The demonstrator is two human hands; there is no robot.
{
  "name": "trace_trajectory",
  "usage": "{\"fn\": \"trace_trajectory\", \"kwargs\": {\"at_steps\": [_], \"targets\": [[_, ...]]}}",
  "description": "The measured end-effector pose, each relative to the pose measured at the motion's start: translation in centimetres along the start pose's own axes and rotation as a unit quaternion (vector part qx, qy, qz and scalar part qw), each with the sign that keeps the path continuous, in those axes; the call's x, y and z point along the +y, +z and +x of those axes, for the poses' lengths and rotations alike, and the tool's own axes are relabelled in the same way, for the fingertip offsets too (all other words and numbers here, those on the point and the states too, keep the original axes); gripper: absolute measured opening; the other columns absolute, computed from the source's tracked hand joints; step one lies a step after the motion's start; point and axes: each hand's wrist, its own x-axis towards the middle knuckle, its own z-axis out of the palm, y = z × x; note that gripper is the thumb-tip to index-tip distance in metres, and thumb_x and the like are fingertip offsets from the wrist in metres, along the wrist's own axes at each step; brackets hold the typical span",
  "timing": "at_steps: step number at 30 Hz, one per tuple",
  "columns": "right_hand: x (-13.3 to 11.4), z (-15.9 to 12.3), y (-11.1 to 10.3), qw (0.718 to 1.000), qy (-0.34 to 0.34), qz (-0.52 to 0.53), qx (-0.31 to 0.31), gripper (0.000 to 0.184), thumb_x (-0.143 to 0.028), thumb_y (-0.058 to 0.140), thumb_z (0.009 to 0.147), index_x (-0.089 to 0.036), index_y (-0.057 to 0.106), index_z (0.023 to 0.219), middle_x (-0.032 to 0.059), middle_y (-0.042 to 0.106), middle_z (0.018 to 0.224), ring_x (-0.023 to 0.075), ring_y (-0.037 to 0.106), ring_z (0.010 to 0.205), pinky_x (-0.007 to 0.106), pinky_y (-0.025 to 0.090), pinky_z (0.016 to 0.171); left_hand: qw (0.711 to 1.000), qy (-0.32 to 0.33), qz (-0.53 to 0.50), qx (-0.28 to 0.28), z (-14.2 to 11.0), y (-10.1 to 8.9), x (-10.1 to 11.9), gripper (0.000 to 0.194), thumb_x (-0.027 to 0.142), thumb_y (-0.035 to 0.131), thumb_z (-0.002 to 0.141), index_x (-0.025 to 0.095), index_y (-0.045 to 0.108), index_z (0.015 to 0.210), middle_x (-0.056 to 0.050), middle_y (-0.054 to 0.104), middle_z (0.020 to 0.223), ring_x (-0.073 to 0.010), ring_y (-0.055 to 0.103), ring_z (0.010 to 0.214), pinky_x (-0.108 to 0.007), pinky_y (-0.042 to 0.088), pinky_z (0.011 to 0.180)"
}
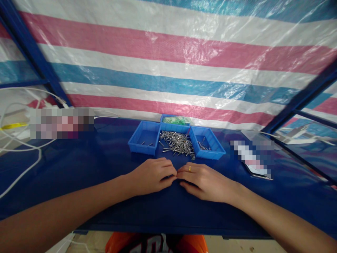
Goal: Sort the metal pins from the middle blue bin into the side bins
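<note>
My left hand (155, 175) rests on the blue table with its fingers loosely bent and a little apart, nothing seen in them. Opposite it lies my right hand (204, 181), a gold ring on one finger, its thumb apart from the fingers. The fingertips of both hands meet in the middle. Just beyond them is a loose pile of metal rivets or pins (177, 142). A blue bin (144, 135) with a few of these pieces stands left of the pile; a second blue bin (210, 153), also with some pieces, stands on its right.
Behind the pile is another blue bin (175, 128) holding green and clear plastic. A phone (256, 172), partly blurred out, lies at the right. White cables (38, 154) run along the left side. Blue frame posts (37, 52) and a striped sheet (168, 45) close off the back.
</note>
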Motion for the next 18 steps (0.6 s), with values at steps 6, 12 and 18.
{"fn": "trace_trajectory", "kwargs": {"at_steps": [6, 12, 18], "targets": [[0.2, 0.0, 0.1, 1.000, 0.016, -0.001, -0.007, 0.022, -0.018, 0.047, 0.092, -0.015, 0.061, 0.110, 0.0090, 0.064, 0.102, 0.0175, 0.059, 0.093, 0.031, 0.049, 0.083, 0.999, 0.003, 0.026, -0.046, -0.1, -0.5, -0.4, 0.010, 0.021, 0.051, 0.091, 0.018, 0.060, 0.091, -0.001, 0.061, 0.087, -0.0144, 0.055, 0.082, -0.025, 0.041, 0.076], [0.3, -0.3, -0.1, 1.000, 0.019, -0.023, -0.009, 0.023, -0.019, 0.048, 0.093, -0.015, 0.060, 0.112, 0.0091, 0.063, 0.102, 0.0180, 0.060, 0.094, 0.032, 0.049, 0.084, 0.990, 0.009, 0.037, -0.134, -0.5, -2.9, -0.5, 0.026, 0.042, 0.064, 0.082, 0.020, 0.061, 0.094, -0.001, 0.060, 0.085, -0.0170, 0.056, 0.080, -0.027, 0.040, 0.070], [0.3, -0.4, -0.2, 0.999, 0.016, -0.027, -0.009, 0.023, -0.019, 0.047, 0.094, -0.015, 0.061, 0.111, 0.0095, 0.063, 0.101, 0.0178, 0.060, 0.093, 0.031, 0.049, 0.083, 0.982, 0.004, -0.018, -0.189, -0.6, -3.6, 0.1, 0.043, 0.055, 0.074, 0.066, 0.020, 0.057, 0.086, 0.002, 0.059, 0.077, -0.0146, 0.056, 0.069, -0.025, 0.037, 0.060]]}}
